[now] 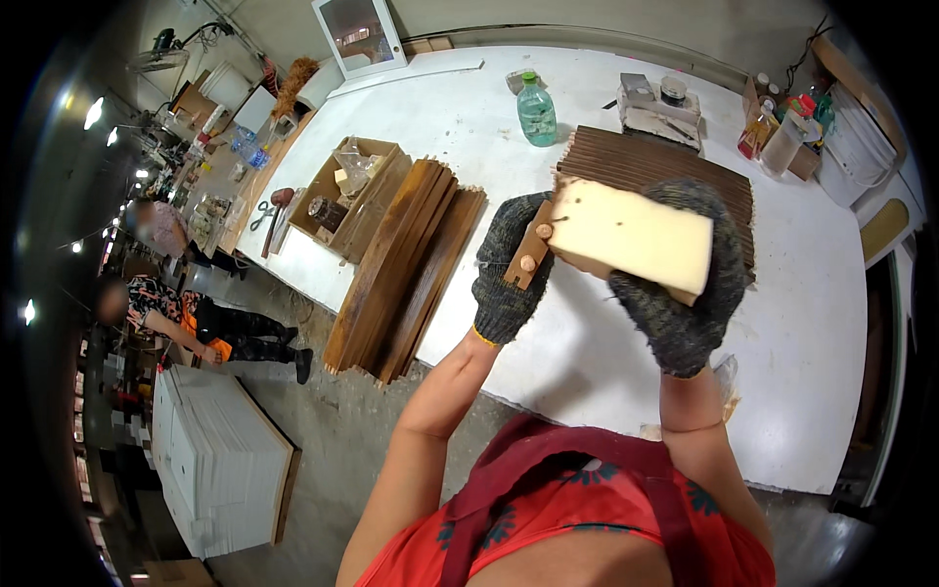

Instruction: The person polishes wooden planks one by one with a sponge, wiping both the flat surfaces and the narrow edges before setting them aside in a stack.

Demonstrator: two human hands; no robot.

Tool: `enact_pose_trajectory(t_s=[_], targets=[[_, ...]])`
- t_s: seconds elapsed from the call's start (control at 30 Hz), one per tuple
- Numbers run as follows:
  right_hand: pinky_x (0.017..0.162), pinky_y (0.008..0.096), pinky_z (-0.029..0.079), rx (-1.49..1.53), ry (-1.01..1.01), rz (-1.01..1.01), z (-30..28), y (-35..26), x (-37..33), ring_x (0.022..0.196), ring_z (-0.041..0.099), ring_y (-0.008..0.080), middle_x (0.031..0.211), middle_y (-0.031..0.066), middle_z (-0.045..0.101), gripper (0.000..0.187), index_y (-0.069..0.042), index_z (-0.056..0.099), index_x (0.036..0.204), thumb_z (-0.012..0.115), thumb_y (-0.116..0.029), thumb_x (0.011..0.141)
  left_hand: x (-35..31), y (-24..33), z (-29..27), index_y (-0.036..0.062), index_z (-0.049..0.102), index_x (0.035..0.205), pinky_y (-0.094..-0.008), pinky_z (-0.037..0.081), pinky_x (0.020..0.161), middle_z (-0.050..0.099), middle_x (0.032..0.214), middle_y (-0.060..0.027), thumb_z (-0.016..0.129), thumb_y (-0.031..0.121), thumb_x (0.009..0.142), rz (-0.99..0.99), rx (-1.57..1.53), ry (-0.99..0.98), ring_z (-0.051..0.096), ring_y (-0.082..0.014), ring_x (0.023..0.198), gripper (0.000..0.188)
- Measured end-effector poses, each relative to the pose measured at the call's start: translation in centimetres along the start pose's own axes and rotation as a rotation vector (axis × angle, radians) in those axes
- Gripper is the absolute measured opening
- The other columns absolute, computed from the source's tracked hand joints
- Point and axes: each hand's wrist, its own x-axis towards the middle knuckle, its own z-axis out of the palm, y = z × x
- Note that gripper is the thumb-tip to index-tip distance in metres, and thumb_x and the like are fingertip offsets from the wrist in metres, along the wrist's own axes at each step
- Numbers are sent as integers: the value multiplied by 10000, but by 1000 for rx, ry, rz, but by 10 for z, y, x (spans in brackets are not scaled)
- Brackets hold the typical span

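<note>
Both my hands wear dark knitted gloves. My left hand [499, 259] is closed around a brown wooden piece [536, 248] with two pale round dowels showing at its end. In my right hand [690, 328] is a pale yellow sponge block [631, 233], gripped from its right side and from below. The sponge's left end comes up against the wooden piece; a few dark spots mark it there. Behind the sponge lies a row of dark brown wooden slats [636, 152]. More brown wooden strips [401, 269] are stacked to the left of my left hand.
A white worktable [782, 391] carries a green-capped bottle [537, 112], a wooden box [391, 176] of small items and a tin [673, 90] on a block. Bottles [782, 137] and a white bucket [861, 152] stand far right. Two people are off to the left beyond stacked white panels [210, 460].
</note>
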Motion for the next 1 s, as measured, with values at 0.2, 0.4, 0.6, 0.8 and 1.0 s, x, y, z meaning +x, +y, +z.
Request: enact_pose_trajectory(t_s=[0.2, 0.4, 0.6, 0.8, 1.0], targets=[[1061, 375, 252, -57, -412, 158, -2, -6, -32, 1196, 417, 200, 1258, 98, 486, 707, -55, 366, 1308, 708, -277, 731, -2, -23, -13, 2, 420, 1217, -316, 386, 894, 503, 1106, -96, 615, 394, 787, -81, -93, 34, 486, -185, 1020, 614], [1048, 370, 251, 165, -690, 99, 9, -21, -36, 1171, 439, 232, 1231, 85, 504, 619, -85, 445, 1264, 695, -267, 728, -4, -18, -20, 48, 518, 1026, -322, 485, 583, 608, 826, -92, 630, 221, 791, -225, 676, 247, 600, -197, 706, 313], [968, 381, 358, 112, -287, 267, -1, -13, -53, 1067, 519, 230, 1137, 112, 547, 691, -31, 462, 1203, 793, -253, 638, -7, -5, -54, 80, 581, 917, -351, 480, 549, 595, 782, -79, 711, 220, 714, 218, 1046, 117, 595, -233, 650, 279], [886, 365, 429, 328, 38, 506, -7, -5, -50, 995, 536, 239, 1086, 139, 546, 647, 36, 483, 1144, 795, -148, 609, 16, 7, -65, 43, 508, 1115, -327, 491, 747, 575, 923, -94, 826, 247, 594, -16, 602, 50, 570, -210, 831, 643], [892, 358, 427, 340, 174, 554, 1, -4, -44, 1010, 534, 238, 1097, 139, 542, 679, 40, 476, 1154, 802, -148, 588, 23, 30, -46, 44, 565, 1104, -288, 467, 806, 609, 1008, -51, 787, 197, 664, 89, 737, 78, 566, -137, 901, 515]])
